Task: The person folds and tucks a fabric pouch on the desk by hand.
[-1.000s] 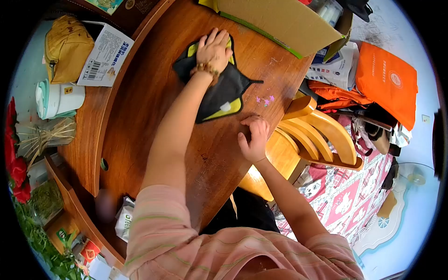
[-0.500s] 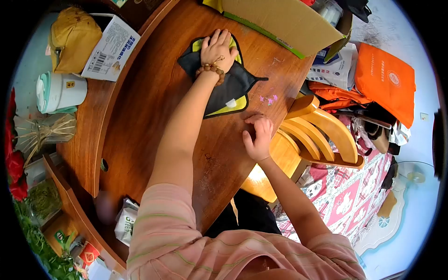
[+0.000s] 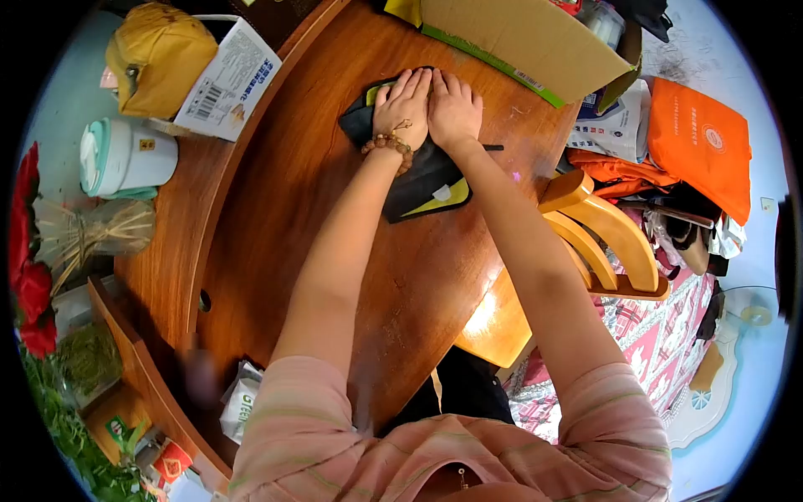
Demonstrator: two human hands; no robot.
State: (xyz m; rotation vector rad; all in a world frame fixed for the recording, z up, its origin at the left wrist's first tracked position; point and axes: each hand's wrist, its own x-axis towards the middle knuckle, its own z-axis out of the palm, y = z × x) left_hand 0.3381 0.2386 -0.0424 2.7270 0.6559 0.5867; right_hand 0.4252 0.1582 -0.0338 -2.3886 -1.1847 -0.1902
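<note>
A dark grey cloth [image 3: 422,182] with yellow-green patches and a black edge lies on the brown wooden desk [image 3: 288,197]. My left hand [image 3: 403,109], with a beaded bracelet at the wrist, rests flat on its upper part, fingers stretched forward. Close against it, my right hand [image 3: 454,110] also lies flat, palm down, at the cloth's right side. The part of the cloth beneath both hands is hidden. A thin loop sticks out from the cloth's right corner, just past my right wrist.
A cardboard box [image 3: 519,42] stands at the desk's far side. A wooden chair [image 3: 615,243] is against the right edge, near an orange bag [image 3: 701,138]. On the left shelf are a white cup [image 3: 134,157], a yellow pouch [image 3: 161,58] and a white box [image 3: 232,84].
My right hand has moved forward and left from the desk's near right edge to beside my left hand. In view, the cloth and left hand sit slightly farther right.
</note>
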